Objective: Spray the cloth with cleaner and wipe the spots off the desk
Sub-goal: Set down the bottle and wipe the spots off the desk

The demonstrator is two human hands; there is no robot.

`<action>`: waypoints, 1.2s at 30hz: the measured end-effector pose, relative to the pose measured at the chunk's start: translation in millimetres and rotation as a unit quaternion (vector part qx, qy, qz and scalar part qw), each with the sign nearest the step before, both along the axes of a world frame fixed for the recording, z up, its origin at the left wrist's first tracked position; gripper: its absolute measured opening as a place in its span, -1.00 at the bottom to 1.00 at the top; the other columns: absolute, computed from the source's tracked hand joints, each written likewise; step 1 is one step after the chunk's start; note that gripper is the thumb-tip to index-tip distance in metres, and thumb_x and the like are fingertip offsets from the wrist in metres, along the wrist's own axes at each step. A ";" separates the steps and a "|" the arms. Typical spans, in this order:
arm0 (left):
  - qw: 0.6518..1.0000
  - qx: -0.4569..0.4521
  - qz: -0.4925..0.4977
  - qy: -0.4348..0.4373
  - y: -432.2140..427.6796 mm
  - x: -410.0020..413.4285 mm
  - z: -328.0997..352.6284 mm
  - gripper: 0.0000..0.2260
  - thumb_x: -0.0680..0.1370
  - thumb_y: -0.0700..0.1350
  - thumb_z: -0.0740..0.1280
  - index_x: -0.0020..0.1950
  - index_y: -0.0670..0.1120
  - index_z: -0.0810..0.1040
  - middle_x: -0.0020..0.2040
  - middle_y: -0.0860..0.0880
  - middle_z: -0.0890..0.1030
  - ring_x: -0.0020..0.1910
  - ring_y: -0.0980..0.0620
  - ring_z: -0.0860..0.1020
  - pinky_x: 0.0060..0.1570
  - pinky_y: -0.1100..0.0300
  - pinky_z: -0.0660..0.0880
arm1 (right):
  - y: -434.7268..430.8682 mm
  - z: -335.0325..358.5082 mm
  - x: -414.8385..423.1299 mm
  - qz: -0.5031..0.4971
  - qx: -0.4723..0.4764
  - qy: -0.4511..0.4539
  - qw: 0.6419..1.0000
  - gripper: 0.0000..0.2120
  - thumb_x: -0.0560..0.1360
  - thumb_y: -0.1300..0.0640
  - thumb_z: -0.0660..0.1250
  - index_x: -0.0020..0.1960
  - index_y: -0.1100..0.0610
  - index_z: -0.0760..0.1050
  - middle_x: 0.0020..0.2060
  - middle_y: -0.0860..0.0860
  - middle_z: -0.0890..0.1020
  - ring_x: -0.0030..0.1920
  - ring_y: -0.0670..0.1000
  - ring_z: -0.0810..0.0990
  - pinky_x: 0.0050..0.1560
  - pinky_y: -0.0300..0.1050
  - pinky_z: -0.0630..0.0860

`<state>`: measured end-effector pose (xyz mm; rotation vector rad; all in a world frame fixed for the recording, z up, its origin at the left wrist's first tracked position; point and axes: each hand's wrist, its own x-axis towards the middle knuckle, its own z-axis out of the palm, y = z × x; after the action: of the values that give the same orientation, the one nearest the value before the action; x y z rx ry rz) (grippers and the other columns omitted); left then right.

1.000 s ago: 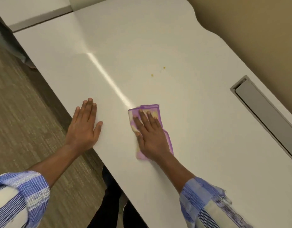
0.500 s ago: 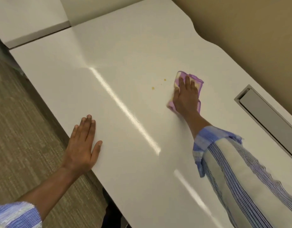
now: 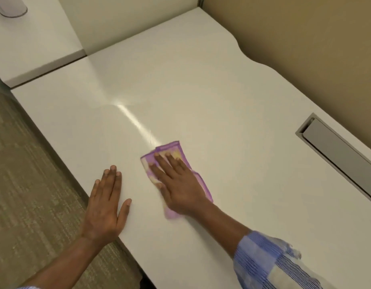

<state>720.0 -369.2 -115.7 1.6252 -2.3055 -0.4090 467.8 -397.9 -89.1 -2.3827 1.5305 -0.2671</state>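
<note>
- Striped blue sleeve (image 3: 270, 259) is seen nearest, at 5 o'clock, on the right arm.
- Left hand (image 3: 106, 205) is laid flat at 7 o'clock on the near edge of the desk (image 3: 232, 97), fingers spread, nothing held; judged to be used as a brace.
- Right hand (image 3: 177, 184) is pressed palm-down, fingers extended, on the cloth (image 3: 198, 180), just right of the left hand and apart from it. Nothing is gripped; the cloth is pinned flat under the palm.
- Cloth: purple-edged with a pale yellow centre, folded, lying on the desk near centre, slightly toward 6 o'clock. Judged soft, light and limp; it should slide easily on the glossy top and bunch if pushed from one edge. Best controlled by flat pressure over its middle, or pinched at a folded corner to lift.
- Desk top is glossy white; a glare streak runs toward 11 o'clock from the cloth. No spots can be made out on the visible surface.
- Grey cable slot (image 3: 339, 155) is recessed at 3 o'clock, well apart from the cloth.
- Base of a pale container (image 3: 10, 7) is cut off at 11 o'clock on the adjoining surface; whether it is the cleaner cannot be told.
</note>
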 end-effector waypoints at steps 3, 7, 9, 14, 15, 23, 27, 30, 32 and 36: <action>1.000 0.007 -0.002 0.005 -0.4 -1.0 0.5 -0.36 0.66 0.12 0.03 0.63 -0.26 0.11 0.68 -0.18 0.05 0.66 -0.17 0.04 0.58 -0.23 0.08 | -3.5 -0.8 -61.6 -0.033 -0.031 0.025 0.999 -0.51 0.69 0.02 0.07 0.60 0.08 0.31 0.61 0.08 0.27 0.63 0.14 0.19 0.63 0.09 0.08; 1.000 0.014 -0.003 0.009 -0.3 -1.0 1.3 -0.35 0.64 0.08 0.07 0.63 -0.27 0.10 0.68 -0.18 0.04 0.66 -0.17 0.03 0.59 -0.22 0.06 | -78.8 -2.0 -122.0 -0.204 -0.042 0.061 0.976 -0.45 0.66 -0.02 -0.02 0.58 0.13 0.33 0.59 0.14 0.29 0.57 0.25 0.31 0.57 0.19 0.20; 1.000 0.016 -0.005 0.008 -0.5 -0.9 1.5 -0.35 0.64 0.08 0.07 0.63 -0.27 0.10 0.67 -0.18 0.05 0.66 -0.17 0.04 0.59 -0.21 0.05 | -116.5 0.1 -115.4 -0.297 -0.014 0.068 0.953 -0.38 0.65 -0.10 -0.14 0.62 0.11 0.24 0.62 0.16 0.22 0.60 0.27 0.22 0.60 0.20 0.12; 1.000 0.020 -0.004 0.006 -0.5 0.2 1.6 -0.36 0.64 0.06 0.07 0.63 -0.27 0.11 0.67 -0.19 0.06 0.65 -0.18 0.04 0.59 -0.20 0.05 | -133.5 2.9 0.4 -0.297 -0.015 0.031 0.954 -0.45 0.68 0.00 0.04 0.64 0.13 0.19 0.64 0.19 0.16 0.63 0.31 0.10 0.60 0.23 0.07; 1.000 0.019 -0.004 0.007 -0.2 0.1 1.9 -0.36 0.64 0.07 0.07 0.62 -0.28 0.11 0.67 -0.19 0.06 0.65 -0.18 0.05 0.59 -0.20 0.05 | -118.6 2.5 26.8 -0.234 -0.022 0.022 0.972 -0.46 0.67 0.00 0.06 0.63 0.12 0.23 0.63 0.18 0.19 0.63 0.30 0.12 0.59 0.25 0.09; 1.000 0.020 -0.010 0.007 -2.1 -1.5 6.2 -0.34 0.68 0.16 -0.04 0.62 -0.29 0.12 0.67 -0.20 0.08 0.65 -0.19 0.06 0.59 -0.18 0.06 | -94.8 -5.6 -47.8 0.050 -0.040 0.039 0.997 -0.51 0.70 0.00 0.04 0.59 0.06 0.33 0.60 0.08 0.30 0.62 0.17 0.21 0.63 0.08 0.08; 1.000 0.025 -0.010 0.005 -1.1 -0.9 6.3 -0.34 0.68 0.15 -0.04 0.62 -0.29 0.11 0.67 -0.20 0.07 0.65 -0.19 0.05 0.61 -0.13 0.00 | -110.2 -3.4 -132.8 -0.301 -0.046 0.031 0.952 -0.48 0.66 0.01 0.00 0.55 0.13 0.37 0.56 0.17 0.37 0.55 0.25 0.34 0.58 0.17 0.20; 1.000 0.027 -0.012 0.006 -1.6 -0.2 4.8 -0.34 0.68 0.16 -0.05 0.62 -0.29 0.11 0.67 -0.20 0.06 0.65 -0.19 0.05 0.62 -0.10 -0.03 | -134.3 1.1 -130.4 -0.460 -0.023 0.072 0.885 -0.46 0.66 0.02 0.00 0.60 0.15 0.27 0.60 0.20 0.27 0.58 0.31 0.25 0.58 0.23 0.15; 1.000 0.023 -0.014 0.009 -1.0 0.5 2.5 -0.33 0.68 0.16 -0.06 0.62 -0.30 0.12 0.67 -0.20 0.06 0.65 -0.20 0.06 0.61 -0.11 -0.01 | -161.7 6.8 -116.5 -0.509 -0.001 0.061 0.858 -0.46 0.69 0.03 0.03 0.64 0.16 0.16 0.63 0.21 0.18 0.60 0.33 0.16 0.60 0.24 0.05; 0.999 0.006 -0.013 0.030 -1.1 1.3 -2.4 -0.33 0.68 0.16 -0.04 0.61 -0.30 0.14 0.67 -0.20 0.08 0.65 -0.20 0.08 0.59 -0.17 0.05 | -215.7 10.7 -95.3 -0.481 0.008 0.068 0.874 -0.46 0.72 0.01 0.00 0.66 0.14 0.09 0.65 0.20 0.11 0.62 0.31 0.11 0.61 0.24 0.03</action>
<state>721.3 -370.2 -118.0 1.5672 -2.2875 -0.4710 372.5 -613.7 -78.5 -1.4369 2.6552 -0.2794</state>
